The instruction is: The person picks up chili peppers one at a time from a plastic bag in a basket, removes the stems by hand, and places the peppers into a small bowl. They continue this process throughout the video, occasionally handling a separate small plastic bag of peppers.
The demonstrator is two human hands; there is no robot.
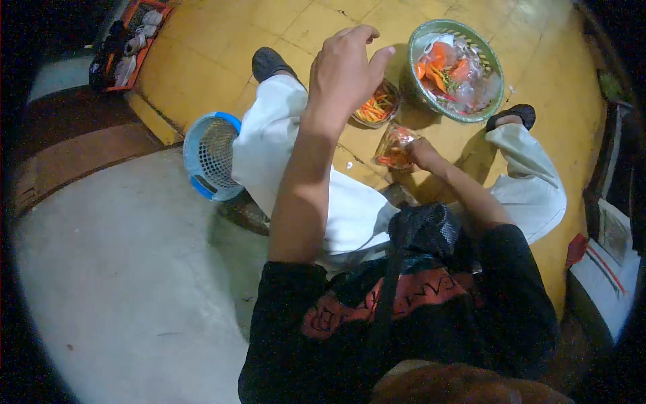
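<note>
My left hand [346,74] is raised above the floor with its back to me, thumb and fingers apart, nothing visible in it. Beneath and beside it stands a round bowl [378,111] of orange and red chillies, partly hidden by the hand and wrist. Lower down, my right hand [424,155] grips the edge of a clear plastic bag [394,147] with red-orange chillies inside. Beyond them is a green basket [498,67] holding clear plastic bags, larger orange-red pieces and some small green ones.
A blue perforated basket [214,158] tilts beside my left leg on the grey floor [134,269]. My legs spread across the yellow tiles [229,47] around the bowl and bag. An orange-red crate [138,50] with assorted items stands upper left. White objects [605,276] lie at the right edge.
</note>
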